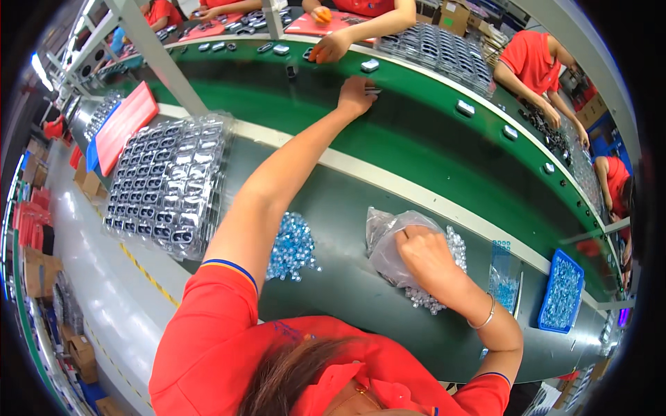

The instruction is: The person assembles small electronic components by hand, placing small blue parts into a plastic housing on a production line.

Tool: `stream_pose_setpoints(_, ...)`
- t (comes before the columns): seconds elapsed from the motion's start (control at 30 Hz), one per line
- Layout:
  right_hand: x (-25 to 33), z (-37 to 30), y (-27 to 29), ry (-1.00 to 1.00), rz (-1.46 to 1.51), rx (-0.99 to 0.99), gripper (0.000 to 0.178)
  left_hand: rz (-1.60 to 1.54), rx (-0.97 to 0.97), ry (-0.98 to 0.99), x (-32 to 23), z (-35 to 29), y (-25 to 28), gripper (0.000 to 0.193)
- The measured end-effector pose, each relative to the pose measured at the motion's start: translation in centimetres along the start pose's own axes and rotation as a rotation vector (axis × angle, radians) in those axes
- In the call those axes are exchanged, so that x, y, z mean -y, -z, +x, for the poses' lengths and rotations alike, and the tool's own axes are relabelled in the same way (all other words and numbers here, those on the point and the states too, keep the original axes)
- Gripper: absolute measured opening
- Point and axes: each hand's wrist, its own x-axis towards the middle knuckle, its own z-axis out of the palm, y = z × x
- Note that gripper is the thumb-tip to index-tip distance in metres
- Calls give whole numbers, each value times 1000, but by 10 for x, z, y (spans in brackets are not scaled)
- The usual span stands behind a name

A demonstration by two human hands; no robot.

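Observation:
My left arm stretches across to the green conveyor belt [416, 132]. There my left hand [356, 96] is closed on a small flat grey part [373, 91], mostly hidden by the fingers. Nearer to me, my right hand [429, 260] is curled over a translucent plastic bag [388, 256], its fingers closed on the bag; whether they also pinch something small cannot be seen. Small clear pieces [424, 299] lie beside and under the bag. A heap of small blue pieces [293, 248] rests on the dark bench [333, 277], by my left upper arm.
Clear trays of dark-and-silver parts [163, 184] are stacked at left, beside a red board [127, 127]. A blue bin [560, 291] of small pieces stands at right. Small silver housings [465, 108] ride the belt's far side. A co-worker's hand [331, 47] reaches onto the belt opposite.

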Motion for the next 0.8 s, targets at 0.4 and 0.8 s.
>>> stream_pose_setpoints(0.4,17,-11,-4,-73,-310,-120,14,-115,309,178,-40,-178,353,46)
stream_pose_setpoints(0.8,34,-7,24,-73,-226,-182,13,214,538,213,-8,-325,459,19)
